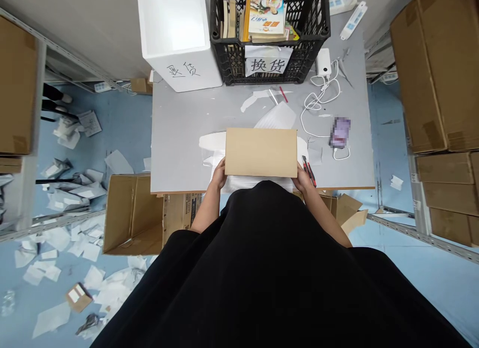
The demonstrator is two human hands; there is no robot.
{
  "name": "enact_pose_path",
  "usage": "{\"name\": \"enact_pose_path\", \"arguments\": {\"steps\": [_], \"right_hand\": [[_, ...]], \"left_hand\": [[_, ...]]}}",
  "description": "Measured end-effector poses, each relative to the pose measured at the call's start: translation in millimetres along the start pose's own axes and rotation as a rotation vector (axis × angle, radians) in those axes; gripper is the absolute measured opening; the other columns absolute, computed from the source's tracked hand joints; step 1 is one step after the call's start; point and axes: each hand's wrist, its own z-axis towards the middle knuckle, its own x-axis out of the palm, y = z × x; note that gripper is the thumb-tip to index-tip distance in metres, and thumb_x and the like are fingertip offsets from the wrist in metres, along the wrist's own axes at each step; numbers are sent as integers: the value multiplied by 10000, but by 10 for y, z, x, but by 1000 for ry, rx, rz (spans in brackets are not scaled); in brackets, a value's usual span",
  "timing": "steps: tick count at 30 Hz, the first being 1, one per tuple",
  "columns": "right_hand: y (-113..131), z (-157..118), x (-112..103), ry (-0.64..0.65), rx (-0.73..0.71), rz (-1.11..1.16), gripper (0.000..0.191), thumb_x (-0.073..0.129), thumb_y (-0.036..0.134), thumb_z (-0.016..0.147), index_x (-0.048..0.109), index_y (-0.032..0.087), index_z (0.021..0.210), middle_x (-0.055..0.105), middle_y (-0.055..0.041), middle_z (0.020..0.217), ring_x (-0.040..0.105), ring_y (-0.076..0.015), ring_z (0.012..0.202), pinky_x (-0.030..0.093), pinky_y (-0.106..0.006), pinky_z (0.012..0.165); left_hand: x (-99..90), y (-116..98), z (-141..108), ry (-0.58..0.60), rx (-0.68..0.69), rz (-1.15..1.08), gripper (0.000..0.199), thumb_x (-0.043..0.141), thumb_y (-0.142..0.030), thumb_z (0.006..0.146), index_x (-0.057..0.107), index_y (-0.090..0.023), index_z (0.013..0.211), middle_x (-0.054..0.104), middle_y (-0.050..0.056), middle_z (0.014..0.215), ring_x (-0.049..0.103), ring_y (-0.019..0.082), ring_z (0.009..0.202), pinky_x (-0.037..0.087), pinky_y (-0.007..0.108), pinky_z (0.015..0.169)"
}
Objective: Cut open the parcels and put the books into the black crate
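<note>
Gripping the untaped kraft carton (261, 152), the left hand (220, 173) and right hand (304, 176) stood half-curled at its near corners; a red box cutter (309, 171) lay just beside it.

A loose black garment (262, 268), apparently short-sleeved, bare forearms (322, 211), ungloved hands (303, 178)
</note>
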Motion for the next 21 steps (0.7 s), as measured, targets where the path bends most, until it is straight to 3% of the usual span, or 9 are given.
{"name": "enact_pose_path", "arguments": {"steps": [4,11,14,17,21], "right_hand": [[-21,-26,-23,35,28,27,497,687,476,714,648,396,1203,736,31,1120,659,-214,1080,543,-405,917],[45,-89,61,-30,76,-77,437,659,548,716,695,338,1098,751,10,967,666,-210,989,544,-364,816],[125,-106,49,-41,107,-117,412,646,561,719,703,335,1059,750,10,963,655,-206,968,530,-347,796],[256,-92,20,-66,68,-126,360,648,522,719,702,346,1028,746,22,1008,642,-191,972,513,-327,806],[496,-34,41,-118,-24,-164,303,619,468,740,700,318,990,734,33,1043,627,-162,979,485,-300,849]], "left_hand": [[-23,20,-1,-11,-5,5,579,711,-153,665,650,-227,1236,725,18,1153,660,169,1073,477,276,929],[11,-15,-8,31,-85,-37,483,614,-208,736,669,-190,1215,742,34,1087,686,169,971,509,284,906],[6,-81,-35,96,-94,38,534,613,-191,712,662,-204,1244,743,34,1106,678,189,1036,486,306,972],[2,-192,-45,181,-42,161,594,637,-176,679,653,-228,1271,728,25,1174,635,212,1147,439,326,1046],[59,-388,3,178,49,322,499,609,-247,754,656,-246,1251,693,26,1255,560,235,1247,410,350,1058]]}}
